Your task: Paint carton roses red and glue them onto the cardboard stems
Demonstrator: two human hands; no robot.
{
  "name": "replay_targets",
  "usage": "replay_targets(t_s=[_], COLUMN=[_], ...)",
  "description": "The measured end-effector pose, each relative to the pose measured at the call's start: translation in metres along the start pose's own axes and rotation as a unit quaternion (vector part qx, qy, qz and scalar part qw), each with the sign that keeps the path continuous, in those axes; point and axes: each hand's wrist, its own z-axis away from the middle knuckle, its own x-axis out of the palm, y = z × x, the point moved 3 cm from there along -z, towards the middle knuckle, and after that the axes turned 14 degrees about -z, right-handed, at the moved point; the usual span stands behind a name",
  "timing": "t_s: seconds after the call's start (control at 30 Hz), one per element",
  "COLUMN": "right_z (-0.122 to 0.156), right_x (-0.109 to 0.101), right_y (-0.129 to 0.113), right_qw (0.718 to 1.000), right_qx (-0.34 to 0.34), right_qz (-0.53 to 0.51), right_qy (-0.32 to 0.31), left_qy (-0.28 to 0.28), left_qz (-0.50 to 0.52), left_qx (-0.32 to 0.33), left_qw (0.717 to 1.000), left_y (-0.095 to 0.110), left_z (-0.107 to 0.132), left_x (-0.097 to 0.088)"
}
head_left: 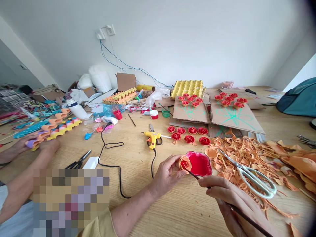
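My left hand [170,168] is closed round an orange paper-like rose [184,163] whose inner petals are painted red. Between the fingers of my right hand [229,194] is a dark-handled paintbrush [243,214], its tip touching the flower's middle. Just behind the rose sits a small dish of red paint [201,163]. Beside that dish lies an unpainted orange petal cup [211,153]. Several finished-looking red roses [192,130] stand in two rows farther back on the table.
Orange scraps [242,151] and pale-handled scissors [256,181] cover the right side. A yellow glue gun [152,138] with a black cord lies mid-table. More red roses rest on cardboard sheets [232,118]. At left, a co-worker's hands [49,146] hold a painted egg-carton strip.
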Motion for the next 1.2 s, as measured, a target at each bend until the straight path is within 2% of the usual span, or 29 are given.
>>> replay_targets(t_s=[0.13, 0.47, 0.57, 0.7, 0.93, 1.07, 1.2], right_z=[0.004, -0.003, -0.003, 0.002, -0.004, -0.006, -0.005], right_x=[-0.004, 0.001, -0.004, -0.010, -0.004, -0.010, -0.014], right_y=[0.000, -0.005, -0.006, -0.009, -0.007, -0.003, -0.004], right_qw=[1.000, 1.000, 0.999, 0.999, 0.999, 1.000, 0.999], right_qx=[-0.015, -0.016, -0.033, -0.013, -0.026, -0.018, -0.039], right_qz=[-0.005, -0.011, 0.005, 0.016, -0.015, -0.002, -0.003], right_qy=[0.022, -0.007, 0.007, 0.028, -0.011, 0.009, 0.026], left_qy=[-0.002, -0.023, -0.025, -0.012, -0.043, -0.045, -0.039], left_qz=[0.012, -0.014, 0.004, 0.008, 0.002, -0.014, -0.011], left_qx=[-0.001, -0.013, -0.031, -0.030, -0.021, -0.028, -0.034], left_qw=[1.000, 1.000, 0.999, 0.999, 0.999, 0.998, 0.999], left_y=[-0.002, 0.001, 0.000, 0.003, 0.012, 0.015, 0.016], left_z=[0.000, 0.001, 0.000, -0.002, -0.002, -0.002, -0.002], left_x=[-0.001, -0.001, 0.000, -0.001, 0.001, 0.000, -0.002])
